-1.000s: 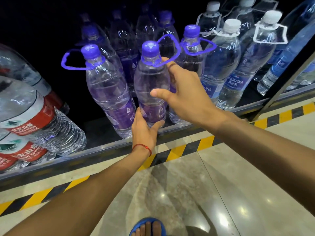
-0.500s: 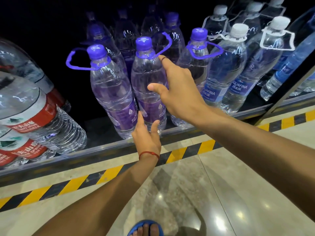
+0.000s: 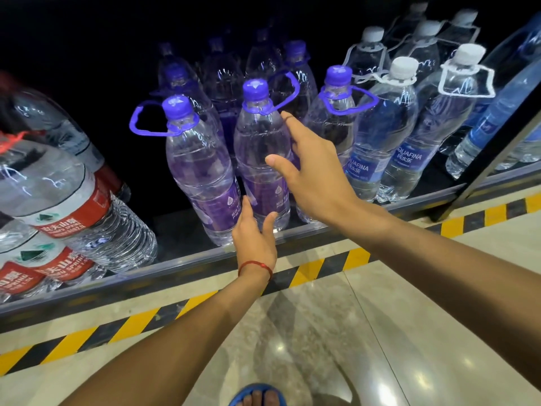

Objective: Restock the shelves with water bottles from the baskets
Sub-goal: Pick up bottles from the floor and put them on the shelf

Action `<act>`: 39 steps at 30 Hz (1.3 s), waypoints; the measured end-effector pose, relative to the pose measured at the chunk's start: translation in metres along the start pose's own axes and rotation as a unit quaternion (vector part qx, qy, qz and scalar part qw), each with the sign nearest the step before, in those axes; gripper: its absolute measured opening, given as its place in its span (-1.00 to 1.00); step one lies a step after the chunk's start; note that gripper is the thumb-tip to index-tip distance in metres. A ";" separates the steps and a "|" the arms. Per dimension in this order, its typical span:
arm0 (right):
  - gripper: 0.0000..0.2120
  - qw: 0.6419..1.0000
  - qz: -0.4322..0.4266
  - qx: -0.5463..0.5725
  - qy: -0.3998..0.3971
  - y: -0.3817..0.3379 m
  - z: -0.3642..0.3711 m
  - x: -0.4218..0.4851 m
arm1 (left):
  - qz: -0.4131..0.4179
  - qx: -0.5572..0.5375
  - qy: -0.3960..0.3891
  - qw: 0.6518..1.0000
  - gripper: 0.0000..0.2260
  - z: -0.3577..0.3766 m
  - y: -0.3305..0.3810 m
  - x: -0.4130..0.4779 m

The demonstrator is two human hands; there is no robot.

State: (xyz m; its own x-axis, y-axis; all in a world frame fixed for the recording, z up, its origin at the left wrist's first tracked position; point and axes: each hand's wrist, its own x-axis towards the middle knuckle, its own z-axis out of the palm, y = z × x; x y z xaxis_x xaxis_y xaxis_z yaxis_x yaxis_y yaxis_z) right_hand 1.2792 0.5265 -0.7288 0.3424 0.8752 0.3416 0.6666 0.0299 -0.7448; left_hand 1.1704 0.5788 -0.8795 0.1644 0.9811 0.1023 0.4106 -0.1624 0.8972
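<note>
Glossy beige stone floor [image 3: 409, 332], edged by a yellow-and-black hazard stripe [image 3: 307, 273], runs along a low, unlit shelf with a grey metal lip [image 3: 175, 266]. The shelf holds, left to right, bulky red-labelled clear plastic bottles [image 3: 73, 206], purple-capped clear bottles with loop handles [image 3: 202, 171] and white-capped blue-labelled bottles [image 3: 380, 142]. The task's thing, the middle front purple-capped bottle [image 3: 257, 148], stands upright just behind the lip, close between its neighbours. The right hand [image 3: 316, 177] is spread, fingers straight, beside its shoulder. The left hand [image 3: 254, 238], loosely splayed, flanks its base. Neither grips. I judge that both steady it into the front row. I see no basket.
</note>
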 end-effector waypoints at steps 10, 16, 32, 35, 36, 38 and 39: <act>-0.64 0.953 -0.080 -0.288 0.044 0.021 -0.047 -0.057 | 0.052 0.019 -0.075 0.996 -0.61 -0.035 0.036 -0.069; -0.48 0.897 -0.016 -0.442 -0.017 0.046 -0.071 -0.088 | 0.324 0.354 -0.167 0.861 -0.61 -0.045 0.073 -0.042; -0.67 0.891 0.135 -0.431 0.038 -0.031 -0.233 -0.099 | 0.477 0.446 -0.283 0.703 -0.55 -0.049 0.300 -0.035; -0.67 0.890 0.172 -0.417 0.063 -0.088 -0.294 -0.107 | 0.485 0.432 -0.306 0.695 -0.55 -0.063 0.378 -0.049; -0.67 0.886 0.188 -0.419 0.068 -0.110 -0.315 -0.111 | 0.489 0.419 -0.313 0.698 -0.55 -0.068 0.404 -0.054; -0.66 0.875 0.223 -0.424 0.071 -0.155 -0.353 -0.119 | 0.499 0.389 -0.326 0.702 -0.58 -0.079 0.457 -0.066; -0.65 0.869 0.244 -0.425 0.071 -0.177 -0.371 -0.123 | 0.502 0.378 -0.337 0.701 -0.59 -0.083 0.482 -0.071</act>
State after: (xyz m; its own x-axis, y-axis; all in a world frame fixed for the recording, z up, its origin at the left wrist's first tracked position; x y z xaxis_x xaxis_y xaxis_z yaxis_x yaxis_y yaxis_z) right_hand 1.3651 0.2343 -0.4263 0.7595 0.6134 0.2165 0.6467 -0.7480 -0.1495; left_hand 1.2821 0.4399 -0.4183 0.9929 0.1009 0.0638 0.1006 -0.9949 0.0081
